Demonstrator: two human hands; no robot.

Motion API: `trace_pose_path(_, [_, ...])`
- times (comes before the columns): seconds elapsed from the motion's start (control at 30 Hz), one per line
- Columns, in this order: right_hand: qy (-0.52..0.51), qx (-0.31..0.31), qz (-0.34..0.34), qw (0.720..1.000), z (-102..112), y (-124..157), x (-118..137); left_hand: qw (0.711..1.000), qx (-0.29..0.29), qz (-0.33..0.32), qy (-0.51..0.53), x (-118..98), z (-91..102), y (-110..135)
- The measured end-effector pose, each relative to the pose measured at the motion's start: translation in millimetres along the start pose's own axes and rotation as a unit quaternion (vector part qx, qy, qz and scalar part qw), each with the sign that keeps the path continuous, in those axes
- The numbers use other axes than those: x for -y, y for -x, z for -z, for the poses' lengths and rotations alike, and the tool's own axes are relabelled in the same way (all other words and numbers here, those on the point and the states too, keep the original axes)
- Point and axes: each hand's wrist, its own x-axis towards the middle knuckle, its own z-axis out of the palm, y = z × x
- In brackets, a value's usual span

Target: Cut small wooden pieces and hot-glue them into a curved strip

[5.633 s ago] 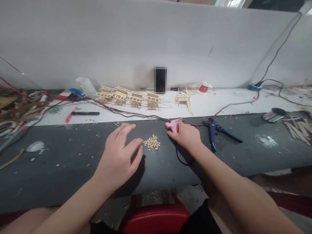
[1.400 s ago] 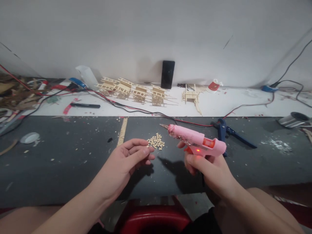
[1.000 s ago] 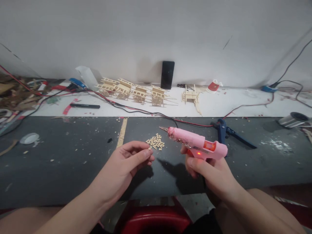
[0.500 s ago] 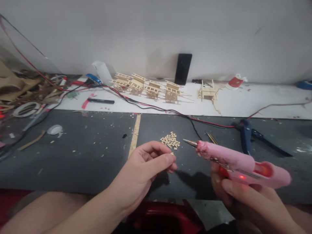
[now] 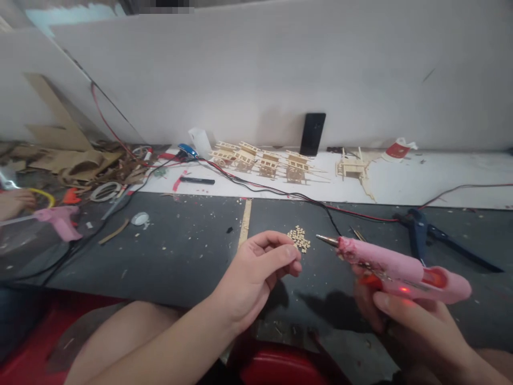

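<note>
My right hand (image 5: pixel 404 323) grips a pink hot glue gun (image 5: pixel 396 266), its metal nozzle pointing left and a red light glowing on its body. My left hand (image 5: pixel 256 275) hovers just left of the nozzle with thumb and fingers pinched together; what they hold is too small to make out. Behind the two hands a small pile of tiny wooden bits (image 5: pixel 299 238) lies on the dark grey table (image 5: pixel 176 256). A flat wooden stick (image 5: pixel 245 230) lies on the table past my left hand.
Several small stick-built wooden models (image 5: pixel 264 162) and a black phone (image 5: pixel 312 133) stand at the white back strip. Blue pliers (image 5: pixel 436 235) lie right. Red and black wires cross the table. Far left, another person's hand (image 5: pixel 14 202) and a second pink glue gun (image 5: pixel 58 220) amid cardboard scraps.
My right hand lifted the glue gun off the table and aimed its nozzle left. My left hand rose from the table and pinched shut. The view swung left, revealing the other person's hand.
</note>
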Motion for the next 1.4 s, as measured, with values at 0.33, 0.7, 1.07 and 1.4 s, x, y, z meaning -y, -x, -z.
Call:
trace_pose_path(0.33, [-0.029, -0.029, -0.005, 0.999, -3, -9, 7, 1.000, 0.030, 0.002, 0.006, -4, -0.4, 4])
trace_pose_path(0.7, [0.014, -0.032, 0.047, 0.998, -3, -19, 3, 1.000, 0.026, 0.003, 0.003, 0, 1.3, 3])
trace_pose_path(1.07, [0.044, -0.072, 0.001, 0.996, -13, -3, 10, 0.999, 0.031, 0.030, 0.016, 11, 0.6, 0])
trace_pose_path(1.4, [-0.017, -0.044, -0.044, 0.998, -1, 14, 8, 0.998, 0.036, 0.013, 0.046, -4, 0.8, 14])
